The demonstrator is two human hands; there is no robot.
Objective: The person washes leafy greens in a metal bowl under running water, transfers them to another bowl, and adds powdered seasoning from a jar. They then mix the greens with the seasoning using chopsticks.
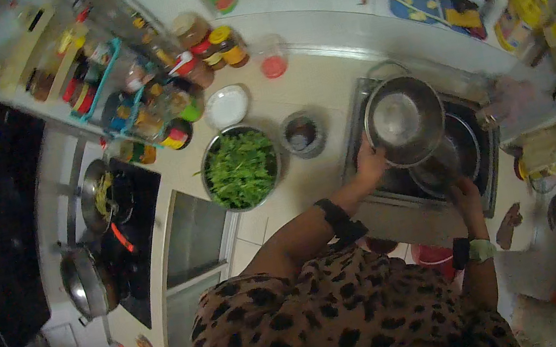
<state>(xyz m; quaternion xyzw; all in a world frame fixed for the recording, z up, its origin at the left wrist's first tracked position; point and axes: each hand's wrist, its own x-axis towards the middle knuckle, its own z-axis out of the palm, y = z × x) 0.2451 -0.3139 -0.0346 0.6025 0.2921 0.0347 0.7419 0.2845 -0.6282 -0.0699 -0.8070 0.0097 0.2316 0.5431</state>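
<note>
My left hand (372, 161) grips the near-left rim of a round stainless steel bowl (402, 121). The bowl is tilted above the sink (361, 164), its inside turned up to me. Below and to its right, a second metal basin (464, 140) sits in the sink. My right hand (466, 196) is over the sink's front side, at the near edge of that basin. Something dark and blurred lies by its fingers, and whether they hold it is unclear.
Left of the sink stand a metal bowl of green leaves (241, 171), a glass jar (302, 134) and a white dish (226, 106). A faucet (488, 118) rises at the right. Farther left, a pan (98, 197) and a lidded pot (84, 285) rest on a black cooktop (142, 208).
</note>
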